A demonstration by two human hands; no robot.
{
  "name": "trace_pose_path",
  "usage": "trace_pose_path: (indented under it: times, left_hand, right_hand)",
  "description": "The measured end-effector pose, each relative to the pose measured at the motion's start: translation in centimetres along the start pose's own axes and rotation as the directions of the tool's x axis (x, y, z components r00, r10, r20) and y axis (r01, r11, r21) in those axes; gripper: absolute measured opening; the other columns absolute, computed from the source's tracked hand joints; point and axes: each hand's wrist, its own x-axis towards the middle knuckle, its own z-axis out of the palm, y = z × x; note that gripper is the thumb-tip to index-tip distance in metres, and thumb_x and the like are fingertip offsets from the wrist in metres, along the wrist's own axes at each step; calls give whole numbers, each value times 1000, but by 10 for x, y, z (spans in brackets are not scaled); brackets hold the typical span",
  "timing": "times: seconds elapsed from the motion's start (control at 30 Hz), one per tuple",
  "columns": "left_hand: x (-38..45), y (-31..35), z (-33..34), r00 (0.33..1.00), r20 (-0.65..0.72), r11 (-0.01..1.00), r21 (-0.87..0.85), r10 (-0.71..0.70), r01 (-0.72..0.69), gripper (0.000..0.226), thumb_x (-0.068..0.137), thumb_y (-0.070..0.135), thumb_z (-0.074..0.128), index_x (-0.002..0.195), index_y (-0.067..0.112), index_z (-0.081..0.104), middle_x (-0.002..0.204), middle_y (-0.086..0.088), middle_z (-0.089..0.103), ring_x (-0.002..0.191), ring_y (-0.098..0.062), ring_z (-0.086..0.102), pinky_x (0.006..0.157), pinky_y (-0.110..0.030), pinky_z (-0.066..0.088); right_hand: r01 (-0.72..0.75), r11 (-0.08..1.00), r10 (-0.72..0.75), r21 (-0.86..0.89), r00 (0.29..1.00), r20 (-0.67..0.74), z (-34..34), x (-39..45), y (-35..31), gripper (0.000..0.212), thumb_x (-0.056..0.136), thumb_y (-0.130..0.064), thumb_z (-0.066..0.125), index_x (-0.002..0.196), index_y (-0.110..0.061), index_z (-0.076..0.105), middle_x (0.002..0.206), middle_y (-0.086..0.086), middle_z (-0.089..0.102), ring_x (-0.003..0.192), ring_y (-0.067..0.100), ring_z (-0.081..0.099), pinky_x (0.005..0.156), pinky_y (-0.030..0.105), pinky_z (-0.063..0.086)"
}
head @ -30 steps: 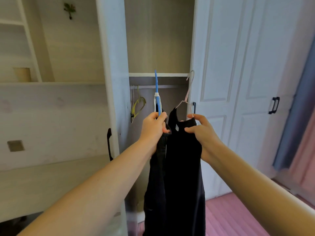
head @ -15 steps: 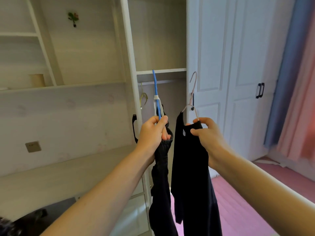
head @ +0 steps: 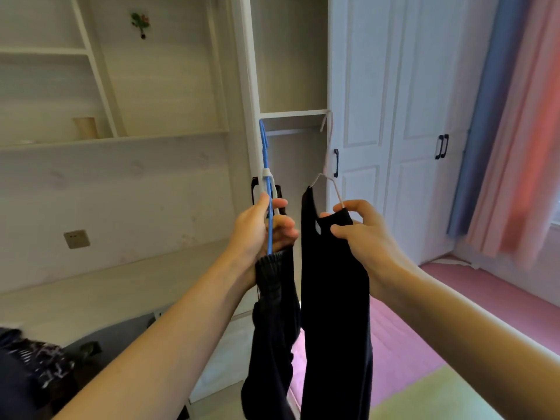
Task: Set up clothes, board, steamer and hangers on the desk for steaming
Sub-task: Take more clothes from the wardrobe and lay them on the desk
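Note:
My left hand (head: 262,228) grips a blue hanger (head: 266,165) with a white clip, from which black trousers (head: 275,322) with a ribbed waistband hang. To its right, my right hand (head: 360,234) pinches the shoulder of a black top (head: 333,313) on a pale pink hanger (head: 328,153). Both garments hang free in front of the open wardrobe (head: 291,86), their lower ends cut off by the frame. The light wooden desk (head: 106,286) lies to the lower left, behind my left forearm.
White wardrobe doors (head: 394,116) with black handles stand at the right, then blue and pink curtains (head: 509,116). Shelves (head: 91,137) holding a small cup (head: 85,127) rise above the desk. A dark patterned cloth (head: 27,368) shows at the bottom left. Pink floor mat at the lower right.
Both hangers have come off the wardrobe rail and away from the wardrobe. The view has swung left, showing more of the desk; the two garments now hang further apart.

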Motion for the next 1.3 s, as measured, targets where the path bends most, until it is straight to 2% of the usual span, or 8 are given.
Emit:
trace_pose_path:
  times: [0.13,0.23,0.4,0.6,0.9,1.07,1.17,1.3]
  left_hand:
    - [-14,8,-5,971,107,928,-285,-216,238,41,94,47,49,81,10,63,61,0,66,49,-13,62,59,-29,58]
    - [-24,4,-8,960,119,953,-141,-253,268,38,97,40,47,104,8,65,72,-1,72,53,-12,64,62,-30,59]
    - [-35,-4,-20,959,50,942,-182,-278,282,35,100,36,42,119,11,56,82,-5,74,61,-16,69,62,-32,60]
    - [-60,-3,-29,975,-44,951,-232,-220,204,36,99,34,45,120,8,57,102,-7,72,75,-20,71,73,-37,60]
    - [-116,1,-58,957,-277,996,-53,-84,72,43,98,37,46,129,8,53,121,-6,67,104,-26,66,90,-39,54]
    - [-154,5,-76,912,-409,994,-105,-14,-32,46,99,35,46,137,10,44,125,-3,65,115,-30,61,94,-42,49]
    - [-173,13,-86,872,-485,981,-125,69,-147,50,99,35,45,143,10,37,130,-2,61,114,-30,62,92,-41,49]
    - [-194,27,-95,829,-540,962,-114,149,-247,54,99,35,45,147,14,31,142,1,51,117,-30,60,101,-45,45]
  right_hand:
    - [-52,999,52,-1,992,118,-8,-20,-7,28,94,2,50,109,-21,56,102,4,69,80,32,68,72,38,58]
    - [-87,996,88,-13,980,178,-15,-29,-7,28,93,2,52,108,-22,58,107,5,69,97,36,68,88,49,55]
    - [-155,986,165,-58,945,283,-31,-31,-5,28,94,0,52,108,-24,58,114,7,65,99,30,67,89,40,55]
    - [-137,984,175,-117,876,449,-28,-26,-1,27,94,-1,53,109,-23,59,112,11,66,91,29,68,73,32,56]
    - [50,989,73,-141,658,750,9,-21,17,27,92,3,54,111,-17,57,87,0,73,65,17,67,57,24,55]
    - [77,993,39,-93,523,851,44,-22,28,30,92,4,52,115,-14,55,110,10,70,81,28,69,71,35,58]
    - [104,993,8,-62,456,890,68,-32,30,27,93,3,52,111,-16,57,108,4,71,76,22,68,67,29,57]
    - [185,983,-58,-16,390,919,102,-53,35,27,92,1,53,106,-21,60,110,0,70,94,28,68,85,40,54]
